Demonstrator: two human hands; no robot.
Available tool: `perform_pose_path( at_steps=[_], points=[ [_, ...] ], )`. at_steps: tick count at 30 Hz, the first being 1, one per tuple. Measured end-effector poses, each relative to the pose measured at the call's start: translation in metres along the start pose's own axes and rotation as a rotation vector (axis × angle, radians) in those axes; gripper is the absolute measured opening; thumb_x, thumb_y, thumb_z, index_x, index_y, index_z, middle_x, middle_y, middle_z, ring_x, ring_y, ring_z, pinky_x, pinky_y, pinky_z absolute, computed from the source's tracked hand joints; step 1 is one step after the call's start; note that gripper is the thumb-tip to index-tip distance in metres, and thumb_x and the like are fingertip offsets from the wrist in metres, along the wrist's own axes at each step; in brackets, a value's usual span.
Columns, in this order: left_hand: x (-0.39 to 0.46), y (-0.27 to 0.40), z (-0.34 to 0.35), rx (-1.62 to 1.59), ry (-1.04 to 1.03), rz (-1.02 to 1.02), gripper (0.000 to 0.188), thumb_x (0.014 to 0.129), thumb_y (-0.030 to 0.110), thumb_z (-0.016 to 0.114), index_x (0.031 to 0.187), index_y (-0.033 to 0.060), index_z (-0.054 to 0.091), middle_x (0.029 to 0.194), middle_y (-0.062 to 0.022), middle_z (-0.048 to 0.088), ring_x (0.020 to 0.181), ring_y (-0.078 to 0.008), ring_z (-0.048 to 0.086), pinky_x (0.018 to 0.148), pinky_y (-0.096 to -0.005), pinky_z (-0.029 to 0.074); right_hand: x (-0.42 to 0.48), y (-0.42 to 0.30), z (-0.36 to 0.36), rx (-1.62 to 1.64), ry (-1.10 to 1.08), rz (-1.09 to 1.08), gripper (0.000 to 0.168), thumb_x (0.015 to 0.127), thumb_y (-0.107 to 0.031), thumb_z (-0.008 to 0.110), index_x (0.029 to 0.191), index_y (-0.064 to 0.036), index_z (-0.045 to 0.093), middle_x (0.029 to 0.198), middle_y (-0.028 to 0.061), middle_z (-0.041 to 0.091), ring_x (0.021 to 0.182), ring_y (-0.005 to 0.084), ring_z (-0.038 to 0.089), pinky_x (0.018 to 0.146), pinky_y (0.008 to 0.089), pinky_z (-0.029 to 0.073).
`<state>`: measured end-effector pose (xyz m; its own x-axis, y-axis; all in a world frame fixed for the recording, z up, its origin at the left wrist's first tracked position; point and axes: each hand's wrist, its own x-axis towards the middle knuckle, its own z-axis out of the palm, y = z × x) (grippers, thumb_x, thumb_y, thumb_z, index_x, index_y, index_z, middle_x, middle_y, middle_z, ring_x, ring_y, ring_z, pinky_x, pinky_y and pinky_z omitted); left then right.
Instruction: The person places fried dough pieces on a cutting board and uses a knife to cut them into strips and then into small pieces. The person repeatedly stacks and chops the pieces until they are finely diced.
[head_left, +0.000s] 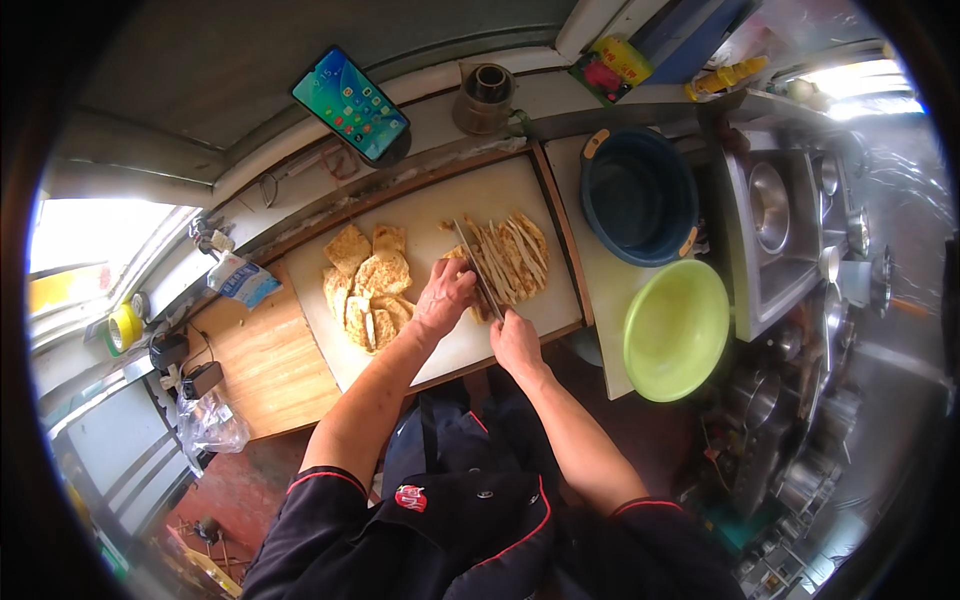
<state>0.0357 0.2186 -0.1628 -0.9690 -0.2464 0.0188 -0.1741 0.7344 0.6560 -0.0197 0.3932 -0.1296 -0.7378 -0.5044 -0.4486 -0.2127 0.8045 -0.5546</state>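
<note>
My right hand (516, 343) is closed around the handle of a kitchen knife (480, 271), whose blade stands over flat golden-brown bread. My left hand (448, 294) presses the uncut part of the bread just left of the blade, its fingers bent. To the right of the knife lie sliced strips of the bread (517, 259), side by side. A heap of larger flat bread pieces (371, 285) rests on the left half of the white cutting board (427, 201). The bread under my left hand is mostly hidden.
Right of the board stand a dark blue basin (637, 196) and a light green bowl (676, 330). A phone (350, 103) and a jug (484, 97) are on the ledge behind. A plastic packet (244, 280) lies at the left; a metal counter with pans (770, 206) is far right.
</note>
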Motion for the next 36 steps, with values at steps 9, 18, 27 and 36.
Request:
perform_pose_path(
  at_steps=[9,18,27,36],
  points=[
    [-0.004,0.000,-0.001,-0.017,0.042,-0.034,0.040,0.069,0.010,0.082,0.102,0.0059,0.061,0.125,-0.0150,0.054,0.119,-0.0415,0.049,0.100,-0.0463,0.048,-0.032,0.000,-0.015,0.019,0.014,-0.043,0.022,0.091,-0.016,0.061,0.085,0.005,0.060,0.076,0.0303,0.065,0.077,0.0501,0.064,0.069,0.0536,0.053],
    [-0.007,-0.002,-0.001,-0.023,0.051,-0.019,0.041,0.068,0.009,0.083,0.103,0.0060,0.061,0.127,-0.0148,0.053,0.118,-0.0414,0.049,0.097,-0.0466,0.050,-0.032,-0.009,-0.018,0.030,0.071,-0.127,0.019,0.092,-0.015,0.060,0.087,0.003,0.061,0.076,0.0279,0.065,0.074,0.0473,0.065,0.068,0.0534,0.054],
    [-0.005,0.000,-0.001,-0.024,0.059,0.018,0.039,0.067,0.010,0.083,0.100,0.0074,0.063,0.121,-0.0137,0.055,0.114,-0.0406,0.050,0.096,-0.0466,0.049,-0.003,-0.005,0.004,-0.031,0.020,-0.062,0.021,0.092,-0.016,0.060,0.085,0.003,0.061,0.072,0.0270,0.065,0.072,0.0476,0.065,0.064,0.0534,0.053],
    [-0.011,-0.002,-0.004,-0.028,0.070,0.022,0.035,0.067,0.011,0.083,0.096,0.0083,0.064,0.116,-0.0127,0.057,0.112,-0.0398,0.051,0.094,-0.0473,0.049,-0.043,-0.004,-0.024,0.023,0.006,-0.056,0.022,0.092,-0.017,0.062,0.083,0.003,0.061,0.069,0.0271,0.064,0.071,0.0475,0.065,0.064,0.0525,0.053]
  ],
)
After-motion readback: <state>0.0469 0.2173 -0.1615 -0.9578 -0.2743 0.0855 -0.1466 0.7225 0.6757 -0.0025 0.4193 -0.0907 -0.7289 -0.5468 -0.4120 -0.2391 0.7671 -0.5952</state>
